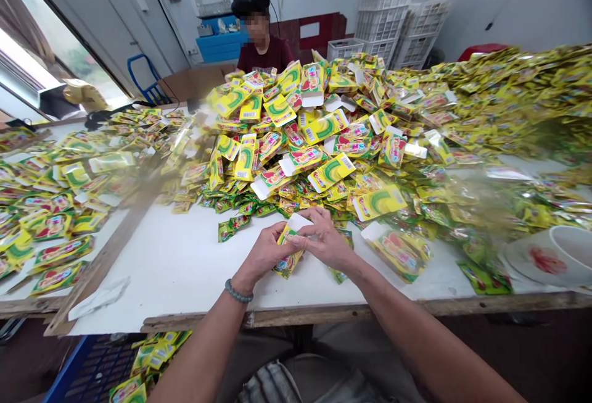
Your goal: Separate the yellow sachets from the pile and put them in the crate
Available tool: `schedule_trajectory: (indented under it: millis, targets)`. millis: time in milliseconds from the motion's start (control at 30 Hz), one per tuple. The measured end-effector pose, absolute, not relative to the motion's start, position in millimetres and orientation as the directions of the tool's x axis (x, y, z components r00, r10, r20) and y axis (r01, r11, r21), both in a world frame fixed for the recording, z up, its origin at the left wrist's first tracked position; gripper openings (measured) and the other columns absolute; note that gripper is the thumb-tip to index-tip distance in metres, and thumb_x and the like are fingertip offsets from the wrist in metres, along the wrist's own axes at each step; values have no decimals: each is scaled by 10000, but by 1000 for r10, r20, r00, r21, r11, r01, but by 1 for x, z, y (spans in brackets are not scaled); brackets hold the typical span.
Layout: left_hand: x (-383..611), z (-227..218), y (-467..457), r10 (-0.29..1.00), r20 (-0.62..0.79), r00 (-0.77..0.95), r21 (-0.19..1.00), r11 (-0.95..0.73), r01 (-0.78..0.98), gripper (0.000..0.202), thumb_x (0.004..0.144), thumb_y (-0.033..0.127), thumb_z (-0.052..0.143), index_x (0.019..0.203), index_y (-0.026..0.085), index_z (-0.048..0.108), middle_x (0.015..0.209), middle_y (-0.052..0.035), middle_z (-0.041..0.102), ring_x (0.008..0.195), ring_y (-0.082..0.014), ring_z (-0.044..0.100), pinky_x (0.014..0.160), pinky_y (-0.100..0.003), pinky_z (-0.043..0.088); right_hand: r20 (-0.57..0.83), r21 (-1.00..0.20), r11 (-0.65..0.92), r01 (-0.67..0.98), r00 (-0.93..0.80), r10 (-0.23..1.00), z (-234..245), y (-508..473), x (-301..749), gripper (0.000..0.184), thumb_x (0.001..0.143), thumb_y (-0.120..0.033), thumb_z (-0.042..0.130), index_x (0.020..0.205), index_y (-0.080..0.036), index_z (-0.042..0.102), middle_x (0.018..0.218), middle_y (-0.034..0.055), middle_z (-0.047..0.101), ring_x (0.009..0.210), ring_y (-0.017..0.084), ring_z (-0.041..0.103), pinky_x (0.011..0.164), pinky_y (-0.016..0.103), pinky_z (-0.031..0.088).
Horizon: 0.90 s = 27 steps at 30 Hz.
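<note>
Both of my hands meet over the white table (pixel 185 267) near its front edge. My left hand (pixel 266 252) grips a yellow and green packet (pixel 287 260) with a white flap at its top. My right hand (pixel 326 239) is closed on the same packet from the right, fingers pinching its upper edge. A big heap of the same yellow packets (pixel 300 131) rises just beyond my hands. Small green sachets (pixel 234 225) lie loose at the foot of the heap.
Another person in a dark red shirt (pixel 263 51) sits at the far side. More packets (pixel 55 193) cover the left table and sachets (pixel 509 94) the right. A white bowl (pixel 550 255) stands at the right. A blue crate (pixel 97 372) with packets sits below left.
</note>
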<state>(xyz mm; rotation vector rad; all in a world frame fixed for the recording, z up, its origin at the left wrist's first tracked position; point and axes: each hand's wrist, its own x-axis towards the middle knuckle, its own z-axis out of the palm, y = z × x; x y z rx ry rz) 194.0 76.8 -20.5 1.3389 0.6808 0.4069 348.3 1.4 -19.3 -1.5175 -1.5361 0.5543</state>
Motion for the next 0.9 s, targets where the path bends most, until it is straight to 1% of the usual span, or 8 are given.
schedule_trajectory:
  millis: [100,200,300,367,533,667,767,900]
  targets:
    - [196,-23,76,645,-191,740,977,197,80,412,681,360,796,979,151,605,851,-26,685,722,-171,656,688,-274,518,210,-874,110,473,165,964,-21,4,348,254,841,-421,645,702,-239,756,914,49,610,1004,234,516,873,378,432]
    - [200,-21,76,711,-132,691,981,196,-15,584,697,349,787,1165,198,471,808,-2,678,687,-170,662,655,-275,521,168,-962,86,259,315,934,-23,7,347,208,824,-415,651,817,-217,715,764,9,585,776,175,573,723,317,478]
    - [203,-17,76,819,-45,572,984,134,-114,719,714,339,776,1260,258,315,797,17,676,674,-170,673,651,-280,531,146,-987,161,-12,363,920,-24,10,345,251,774,-409,705,913,-210,644,779,2,631,722,154,604,690,295,511]
    - [204,-15,76,871,8,491,988,70,-141,720,713,341,775,1245,266,296,823,8,680,691,-167,678,655,-273,534,149,-979,186,-80,338,929,-25,11,343,260,757,-396,725,910,-207,633,834,21,665,776,162,632,748,307,528]
    - [201,-16,75,887,43,460,989,28,-146,708,707,374,770,1211,277,282,943,-21,675,758,-187,697,690,-300,547,196,-966,244,-83,377,905,-25,15,338,337,761,-396,715,1047,-243,623,895,16,668,788,161,632,760,315,539]
    - [198,-18,76,825,-4,565,994,66,-90,543,702,374,769,1084,241,406,829,9,665,686,-176,679,625,-274,528,192,-981,194,22,289,938,-24,14,340,210,800,-414,659,850,-210,666,782,10,654,716,161,604,689,300,512]
    - [197,-17,77,768,-69,637,993,114,-30,499,699,361,776,1030,231,427,759,30,643,639,-167,662,598,-267,518,201,-977,169,132,288,936,-25,12,342,201,810,-378,630,730,-195,643,698,2,620,679,155,566,658,286,473]
    - [197,-13,75,751,-53,658,993,112,-48,594,745,339,749,1192,263,365,879,10,661,710,-155,663,657,-266,519,179,-984,157,88,373,910,-28,11,345,191,804,-357,626,705,-194,613,677,-4,604,657,146,552,641,275,459]
